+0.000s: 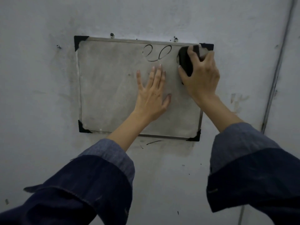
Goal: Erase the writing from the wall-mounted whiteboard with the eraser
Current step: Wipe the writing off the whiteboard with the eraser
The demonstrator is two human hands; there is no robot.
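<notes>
A smudged grey whiteboard point(107, 88) with black corner caps hangs on the wall. Two looped black marker strokes point(156, 53) remain near its top edge, right of centre. My right hand point(201, 75) grips a dark eraser point(185, 61) and presses it against the board's upper right corner, just right of the loops. A short dark trace shows at the eraser's left edge. My left hand point(152, 95) lies flat on the board's middle, fingers spread, holding nothing.
The pale wall point(40, 111) around the board is stained with dark smears, with a marker stroke point(154, 142) just under the frame. Two screws point(112, 35) stick out above the board. A thin conduit point(276, 70) runs down the wall at the right.
</notes>
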